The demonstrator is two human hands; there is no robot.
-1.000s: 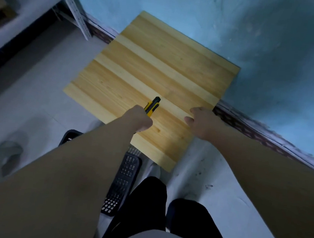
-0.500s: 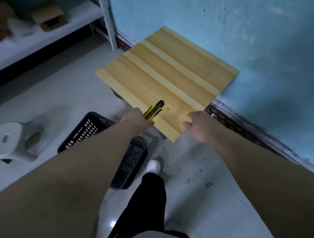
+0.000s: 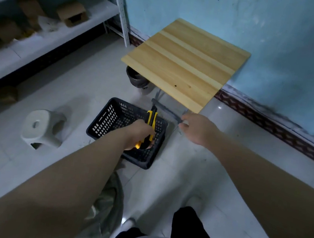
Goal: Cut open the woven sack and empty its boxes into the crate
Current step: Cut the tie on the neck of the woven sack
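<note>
We hold a yellow-and-black utility knife (image 3: 149, 127) in our left hand (image 3: 140, 135), the fingers wrapped tight round its handle, its long axis pointing away from us over the black plastic crate (image 3: 112, 119). Whether the blade is out we cannot tell. Our right hand (image 3: 196, 129) reaches forward with nothing in it, the fingers loosely curled, near the dark foot bar of the worktop (image 3: 185, 62).

The woven sack (image 3: 104, 207) lies behind both hands, close to our feet and partly hidden under the left forearm: a crumpled, greyish, slightly glossy fabric slumped on the floor. The left hand, with the knife, is on the sack's side and so the nearer one; we judge the next move means drawing that hand back and down toward us.

The crate is rigid, with perforated lattice walls, and looks empty. The worktop is smooth pale striped wood. The floor (image 3: 225, 167) is glossy light tile, and a pale plastic stool (image 3: 41, 129) stands left of the crate.
</note>
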